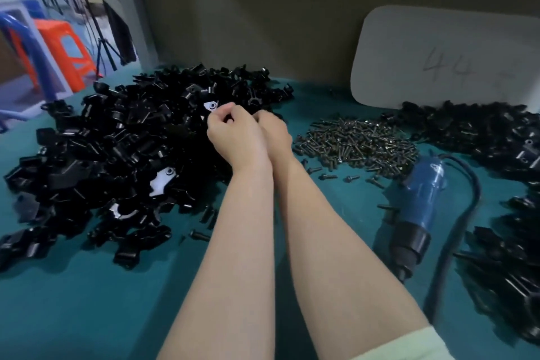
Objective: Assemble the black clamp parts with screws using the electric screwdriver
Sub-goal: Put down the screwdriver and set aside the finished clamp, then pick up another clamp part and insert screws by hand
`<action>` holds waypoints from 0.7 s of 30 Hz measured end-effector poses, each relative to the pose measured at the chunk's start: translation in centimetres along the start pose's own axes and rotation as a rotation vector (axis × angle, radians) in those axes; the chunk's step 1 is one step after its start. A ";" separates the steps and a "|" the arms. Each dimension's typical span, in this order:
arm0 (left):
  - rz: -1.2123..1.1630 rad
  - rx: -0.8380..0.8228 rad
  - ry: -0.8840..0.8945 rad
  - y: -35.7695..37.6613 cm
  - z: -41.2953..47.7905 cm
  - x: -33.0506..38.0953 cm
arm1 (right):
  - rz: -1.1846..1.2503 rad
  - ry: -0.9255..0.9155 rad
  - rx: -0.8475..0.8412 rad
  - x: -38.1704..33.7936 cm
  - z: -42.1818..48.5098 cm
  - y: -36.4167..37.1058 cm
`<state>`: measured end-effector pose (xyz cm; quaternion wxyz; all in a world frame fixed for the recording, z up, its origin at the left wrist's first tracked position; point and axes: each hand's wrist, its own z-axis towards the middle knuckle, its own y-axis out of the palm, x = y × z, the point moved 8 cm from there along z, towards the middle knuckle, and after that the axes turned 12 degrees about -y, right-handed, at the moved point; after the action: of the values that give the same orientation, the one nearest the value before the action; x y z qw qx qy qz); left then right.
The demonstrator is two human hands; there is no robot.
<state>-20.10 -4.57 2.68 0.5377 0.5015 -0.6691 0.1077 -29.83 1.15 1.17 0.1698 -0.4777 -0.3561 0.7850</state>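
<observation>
the big heap of black clamp parts (122, 149) lies loose on the teal table (87, 301), filling our view from 9 to 11 o'clock; a few pieces turn pale faces up. our left hand (233, 131) and right hand (276, 131) reach side by side to the heap's right edge, wrists close together. the left hand's fingers are curled in toward the thumb over the parts. something dark sits between them, but we cannot tell whether it is a held piece or only the heap behind. the right hand's fingers curl out of sight past the knuckles, so we cannot tell its grip either.

at 3 o'clock from the hands sits a loose mound of screws (356, 140), with strays scattered toward us. at 4 o'clock the electric screwdriver (423, 193) lies on its side, apart from both hands. its long axis runs from 1 o'clock to 7 o'clock, black chuck end toward us, blue body away. its black cable (478, 190) leaves the far end and loops back down the right side. a second heap of black parts (482, 137) banks from 2 o'clock down the right edge.

a white board (438, 55) marked "44" leans on the wall at 1 o'clock. beyond the table at 10 o'clock stand an orange stool (67, 52) and a blue stool (17, 26).
</observation>
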 end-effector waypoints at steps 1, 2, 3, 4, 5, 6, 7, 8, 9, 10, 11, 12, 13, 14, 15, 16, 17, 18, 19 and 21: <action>0.024 0.003 0.013 0.3 0.1 -0.3 | 0.088 0.006 0.050 0.3 -0.4 -1.9; 0.059 0.001 0.049 0.8 -0.1 -0.5 | 0.160 0.015 0.120 0.7 -0.9 -4.3; 0.115 -0.020 0.095 1.6 -0.4 -0.8 | 0.216 0.023 0.186 1.2 -1.5 -6.8; 0.196 -0.068 0.136 2.8 -1.0 -1.2 | 0.258 0.037 0.235 1.8 -2.2 -9.1; 0.301 -0.147 0.172 4.4 -1.8 -1.8 | 0.274 0.054 0.266 2.5 -2.8 -11.2; 0.409 -0.251 0.199 6.2 -2.7 -2.8 | 0.263 0.073 0.284 3.4 -3.5 -13.0; 0.507 -0.358 0.212 8.1 -3.9 -3.8 | 0.230 0.094 0.301 4.3 -4.2 -14.7; 0.598 -0.445 0.220 9.7 -5.2 -4.7 | 0.196 0.119 0.326 5.3 -4.9 -16.2; 0.665 -0.513 0.224 11.1 -6.5 -5.4 | 0.173 0.141 0.365 6.5 -5.6 -17.6; 0.695 -0.571 0.211 12.2 -7.5 -6.2 | 0.177 0.165 0.417 7.7 -6.3 -18.9; 0.704 -0.622 0.179 13.3 -8.3 -7.1 | 0.198 0.188 0.469 9.0 -7.0 -20.0; 0.711 -0.663 0.150 14.4 -9.0 -8.0 | 0.224 0.206 0.515 10.1 -7.6 -21.0; 0.729 -0.688 0.135 15.3 -9.5 -8.9 | 0.239 0.222 0.549 11.1 -8.1 -21.7; 0.747 -0.699 0.130 16.2 -10.0 -9.7 | 0.247 0.237 0.584 12.1 -8.5 -22.4; 0.754 -0.692 0.122 17.0 -10.2 -10.4 | 0.244 0.256 0.626 13.1 -8.8 -23.0; 0.752 -0.669 0.107 17.6 -10.3 -11.1 | 0.221 0.291 0.679 14.2 -9.1 -23.6; 0.738 -0.646 0.082 18.2 -10.2 -11.7 | 0.158 0.352 0.743 15.5 -9.5 -24.2; 0.715 -0.625 0.044 18.6 -10.1 -12.4 | 0.061 0.450 0.794 16.8 -10.2 -24.8; 0.680 -0.612 -0.001 19.0 -10.0 -13.0 | -0.039 0.571 0.803 18.0 -10.9 -25.2; 0.609 -0.606 -0.079 19.6 -9.9 -13.9 | -0.149 0.765 0.717 20.0 -11.8 -25.3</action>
<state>-30.61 19.23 2.86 0.5785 0.1043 -0.8080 0.0410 -31.14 35.34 3.42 0.4957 -0.6152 -0.0107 0.6129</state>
